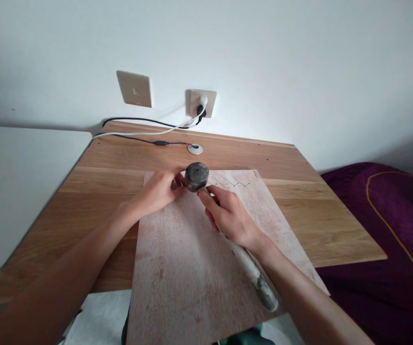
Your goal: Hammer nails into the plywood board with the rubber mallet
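My right hand (231,215) is wrapped round the pale handle of a mallet (197,176), close below its dark, round head. The worn end of the handle slants down toward the lower right. Just left of the head is my left hand (163,189), its thumb and fingers closed in a pinch near the board; the mallet head partly covers the fingertips, so what they hold cannot be made out. Both hands are over a pale, reddish-streaked board (177,268). Along its far edge, right of the mallet head, runs a row of several small, shiny, bent metal pieces (236,184).
The board lies on a wooden desk (317,211) and overhangs its front edge. Black and white cables (142,134) run along the back to a wall socket (210,103). A white panel (19,182) stands at left, purple cloth (382,206) at right.
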### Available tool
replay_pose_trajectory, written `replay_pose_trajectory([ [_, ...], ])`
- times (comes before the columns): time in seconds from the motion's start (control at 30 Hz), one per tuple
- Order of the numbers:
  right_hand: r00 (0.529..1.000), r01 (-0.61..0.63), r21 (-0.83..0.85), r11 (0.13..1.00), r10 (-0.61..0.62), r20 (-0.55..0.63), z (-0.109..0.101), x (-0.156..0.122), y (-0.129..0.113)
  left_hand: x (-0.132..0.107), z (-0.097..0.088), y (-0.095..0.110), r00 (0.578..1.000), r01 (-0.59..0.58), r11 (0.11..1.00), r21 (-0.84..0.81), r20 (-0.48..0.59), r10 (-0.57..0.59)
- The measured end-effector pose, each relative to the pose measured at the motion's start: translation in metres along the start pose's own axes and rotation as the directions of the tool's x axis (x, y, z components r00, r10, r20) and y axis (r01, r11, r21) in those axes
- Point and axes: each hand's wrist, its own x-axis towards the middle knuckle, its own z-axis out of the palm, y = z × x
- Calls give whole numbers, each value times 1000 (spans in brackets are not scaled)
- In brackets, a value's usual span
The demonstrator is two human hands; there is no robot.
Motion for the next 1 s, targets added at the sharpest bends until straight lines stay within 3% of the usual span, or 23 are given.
replay_pose_trajectory([
  [0.13, 997, -53, 75, 996, 57, -47, -17, -22, 10, -7, 1, 6, 991, -108, 982, 154, -63, 119],
  [0.2, 993, -107, 89, 990, 111, -42, -26, -36, 20, -12, 1, 19, 974, -182, 952, 247, -90, 210],
  [0.27, 989, -143, 66, 988, 146, -38, -33, -48, 30, -16, 3, 40, 941, -308, 906, 290, -48, 336],
  [0.3, 987, -152, 53, 987, 154, -38, -34, -52, 35, -19, 5, 51, 907, -408, 863, 297, 28, 420],
  [0.37, 987, -155, 36, 987, 157, -47, -34, -57, 44, -25, 11, 75, 784, -620, 727, 293, 254, 566],
  [0.43, 986, -150, 49, 987, 153, -72, -32, -58, 49, -32, 22, 93, 698, -715, 603, 352, 398, 595],
  [0.6, 985, -137, 167, 977, 152, -86, -26, -56, 53, -45, 49, 113, 693, -716, 511, 476, 393, 604],
  [0.7, 981, -145, 211, 967, 168, -94, -25, -56, 52, -41, 45, 109, 679, -732, 543, 413, 376, 630],
  [0.77, 979, -146, 213, 966, 172, -110, -25, -56, 51, -34, 32, 97, 689, -724, 621, 300, 366, 626],
  [0.8, 978, -144, 211, 967, 171, -115, -25, -56, 51, -29, 24, 88, 719, -689, 683, 243, 345, 603],
  [0.87, 978, -143, 213, 967, 171, -119, -24, -56, 51, -21, 5, 63, 843, -534, 827, 176, 193, 503],
  [0.93, 979, -143, 220, 965, 170, -112, -24, -56, 51, -17, -10, 35, 947, -318, 941, 115, 1, 320],
  [1.0, 981, -140, 222, 965, 167, -103, -24, -56, 51, -17, -20, 10, 982, -141, 989, 53, -118, 147],
])
